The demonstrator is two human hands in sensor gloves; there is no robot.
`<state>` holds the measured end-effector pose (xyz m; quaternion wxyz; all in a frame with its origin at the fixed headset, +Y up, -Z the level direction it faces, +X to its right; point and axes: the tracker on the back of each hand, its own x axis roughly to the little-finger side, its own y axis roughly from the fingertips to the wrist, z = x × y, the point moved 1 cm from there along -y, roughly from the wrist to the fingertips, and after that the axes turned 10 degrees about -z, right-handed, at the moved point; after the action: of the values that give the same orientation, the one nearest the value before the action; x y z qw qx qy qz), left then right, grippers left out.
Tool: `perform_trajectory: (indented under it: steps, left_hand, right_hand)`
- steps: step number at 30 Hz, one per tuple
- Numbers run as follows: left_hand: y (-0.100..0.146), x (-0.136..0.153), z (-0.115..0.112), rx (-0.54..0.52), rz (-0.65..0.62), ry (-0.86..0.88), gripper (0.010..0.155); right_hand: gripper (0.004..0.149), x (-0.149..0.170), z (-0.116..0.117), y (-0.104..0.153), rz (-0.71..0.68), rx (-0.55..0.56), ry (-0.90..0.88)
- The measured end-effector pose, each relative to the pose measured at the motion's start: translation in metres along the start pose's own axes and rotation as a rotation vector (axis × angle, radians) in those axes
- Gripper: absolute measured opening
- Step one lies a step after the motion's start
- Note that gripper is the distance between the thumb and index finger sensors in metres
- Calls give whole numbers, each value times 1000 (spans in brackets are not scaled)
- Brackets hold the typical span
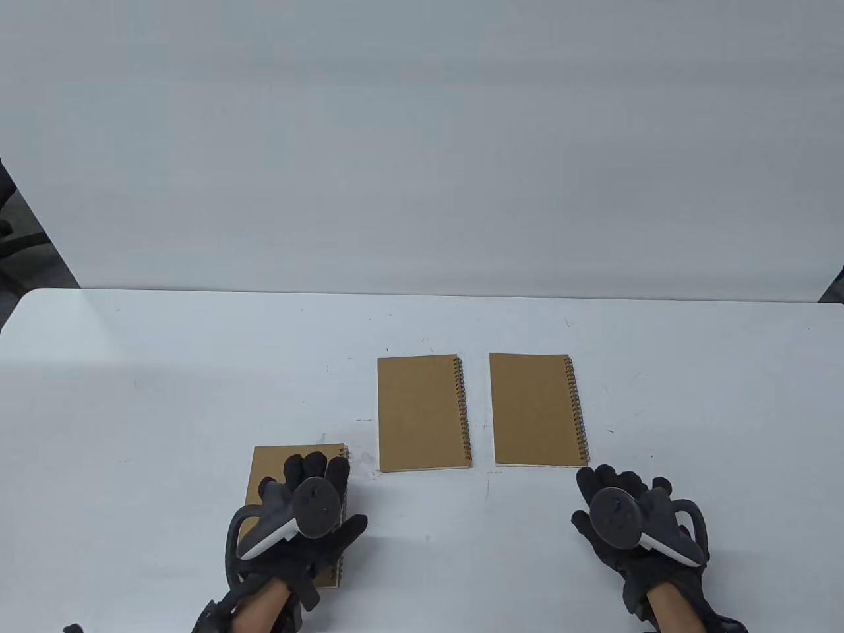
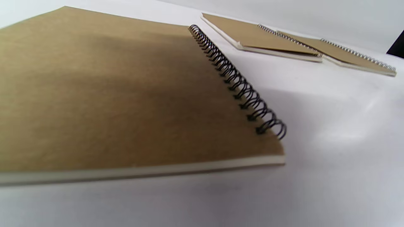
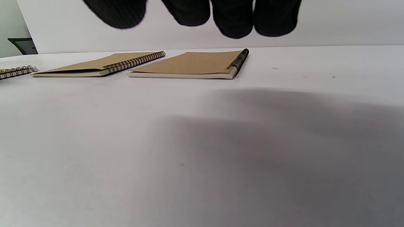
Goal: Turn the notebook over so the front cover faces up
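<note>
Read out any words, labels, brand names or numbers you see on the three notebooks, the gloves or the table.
None: no view shows readable text.
Near left notebook: plain brown cover, partly covered by the left hand.
Middle notebook: plain brown cover.
Right notebook: plain brown cover.
Right hand and both trackers: no legible marking.
Table: only small specks, no writing.

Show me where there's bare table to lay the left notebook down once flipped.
Bare table lies left of the left notebook, which the left hand covers. More lies between the two hands, below the middle notebook. The gap between middle and right notebook is narrow. The right hand sits just below the right one.
</note>
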<state>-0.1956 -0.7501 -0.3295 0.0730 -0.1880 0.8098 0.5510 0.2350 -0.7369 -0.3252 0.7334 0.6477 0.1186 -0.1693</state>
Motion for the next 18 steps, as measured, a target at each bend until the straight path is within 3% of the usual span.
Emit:
perform_trajectory:
  steps: [9,13,18]
  left_hand:
    - [-4,14,-1,5,49,58,87]
    - [-8,2,5,-25,30,77,87]
    - [-29,-25,12,13,16,47,90]
  right_hand:
    - [63,4,-5,3,18,29,-2]
    - [63,2,-4,2,16,22,-23]
    - [63,-1,-1,0,9,6,-5]
